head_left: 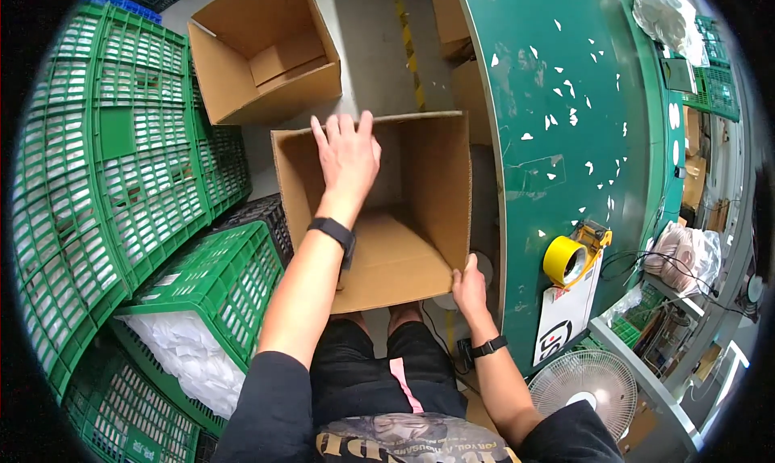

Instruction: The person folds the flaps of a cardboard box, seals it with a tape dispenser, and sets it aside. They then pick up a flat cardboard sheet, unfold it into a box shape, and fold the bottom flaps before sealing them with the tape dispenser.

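An open, empty cardboard box is in front of my body, its opening facing up toward me. My left hand reaches across it, fingers curled over the far rim near the far left corner. At the near right corner, my right hand grips the box edge, thumb up along the side. Beyond it, to the far left, a second open cardboard box stands on the floor with nothing visible inside.
Stacked green plastic crates line the left side, one lower crate holding white material. A green worktable runs along the right, scattered with white scraps. On it sits a yellow tape dispenser. A fan stands at the lower right.
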### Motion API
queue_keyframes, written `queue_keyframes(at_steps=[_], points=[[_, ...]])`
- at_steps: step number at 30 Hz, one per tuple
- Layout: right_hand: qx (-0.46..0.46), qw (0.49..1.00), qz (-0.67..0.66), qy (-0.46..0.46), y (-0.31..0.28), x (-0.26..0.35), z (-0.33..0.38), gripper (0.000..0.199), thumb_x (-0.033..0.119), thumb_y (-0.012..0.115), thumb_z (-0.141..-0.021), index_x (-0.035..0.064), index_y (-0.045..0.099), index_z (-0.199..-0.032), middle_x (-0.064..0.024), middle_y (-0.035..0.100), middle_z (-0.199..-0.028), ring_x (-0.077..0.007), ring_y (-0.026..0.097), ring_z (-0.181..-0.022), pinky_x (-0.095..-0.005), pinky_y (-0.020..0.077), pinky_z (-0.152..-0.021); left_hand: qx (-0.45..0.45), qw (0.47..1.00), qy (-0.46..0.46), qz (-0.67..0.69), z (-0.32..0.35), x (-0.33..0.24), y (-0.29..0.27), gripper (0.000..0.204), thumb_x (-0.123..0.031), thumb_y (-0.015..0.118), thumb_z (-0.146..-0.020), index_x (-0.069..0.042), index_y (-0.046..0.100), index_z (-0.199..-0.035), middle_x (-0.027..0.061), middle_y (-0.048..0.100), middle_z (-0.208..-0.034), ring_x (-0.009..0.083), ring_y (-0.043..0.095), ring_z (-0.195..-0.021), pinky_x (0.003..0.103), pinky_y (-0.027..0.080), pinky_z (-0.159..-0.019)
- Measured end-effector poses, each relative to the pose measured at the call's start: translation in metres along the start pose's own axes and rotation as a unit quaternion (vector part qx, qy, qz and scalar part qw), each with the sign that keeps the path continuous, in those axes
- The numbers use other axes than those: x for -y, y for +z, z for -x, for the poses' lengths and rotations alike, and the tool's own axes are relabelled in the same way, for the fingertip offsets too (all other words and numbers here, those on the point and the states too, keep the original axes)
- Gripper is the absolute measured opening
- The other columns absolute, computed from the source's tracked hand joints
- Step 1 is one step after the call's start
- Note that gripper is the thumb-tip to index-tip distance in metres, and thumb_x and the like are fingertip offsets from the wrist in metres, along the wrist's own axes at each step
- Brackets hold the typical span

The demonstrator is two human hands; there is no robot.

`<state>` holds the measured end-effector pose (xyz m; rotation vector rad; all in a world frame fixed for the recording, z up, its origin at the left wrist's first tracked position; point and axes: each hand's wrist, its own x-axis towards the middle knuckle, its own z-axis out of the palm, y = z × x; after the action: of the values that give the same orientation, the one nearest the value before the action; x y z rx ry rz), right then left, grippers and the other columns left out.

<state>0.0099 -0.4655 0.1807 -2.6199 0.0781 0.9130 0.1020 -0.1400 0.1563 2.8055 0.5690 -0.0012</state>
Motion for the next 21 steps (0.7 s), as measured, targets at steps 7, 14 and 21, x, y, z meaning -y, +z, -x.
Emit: queue_keyframes(at_steps=[7,14,21], points=[[0.003,1.0,-0.001,-0.017,-0.008,-0.013,-0.002,0.035,0.01,0.054,-0.091,-0.0059,0.043,-0.121,-0.0324,0.064,-0.094,-0.0492,0.061,-0.091,-0.0545,0.0488,-0.076,0.111,0.992,-0.035,-0.053,0.107,-0.022,0.055,0.067,-0.027,0.066,-0.083,-0.01,0.041,-0.143,0.0175,0.039,-0.147,0.0419,0.032,-0.137,0.061,0.022,-0.113],[-0.005,1.0,-0.005,-0.019,0.004,-0.012,0.004,0.035,0.011,0.054,-0.092,-0.0056,0.043,-0.122,-0.0331,0.063,-0.098,-0.0498,0.06,-0.093,-0.055,0.0479,-0.077,0.235,0.97,-0.053,-0.02,0.136,-0.003,0.088,0.069,-0.035,0.061,-0.088,-0.009,0.037,-0.148,0.0186,0.031,-0.154,0.0421,0.024,-0.143,0.058,0.02,-0.115],[0.033,0.999,-0.013,0.025,-0.007,-0.004,-0.009,0.035,0.018,0.053,-0.097,-0.0042,0.044,-0.123,-0.0324,0.062,-0.106,-0.0489,0.059,-0.101,-0.0513,0.048,-0.082,0.264,0.959,0.041,0.096,0.235,-0.076,-0.001,0.067,-0.046,0.059,-0.089,-0.009,0.045,-0.143,0.0176,0.035,-0.152,0.0388,0.03,-0.141,0.06,0.022,-0.113]])
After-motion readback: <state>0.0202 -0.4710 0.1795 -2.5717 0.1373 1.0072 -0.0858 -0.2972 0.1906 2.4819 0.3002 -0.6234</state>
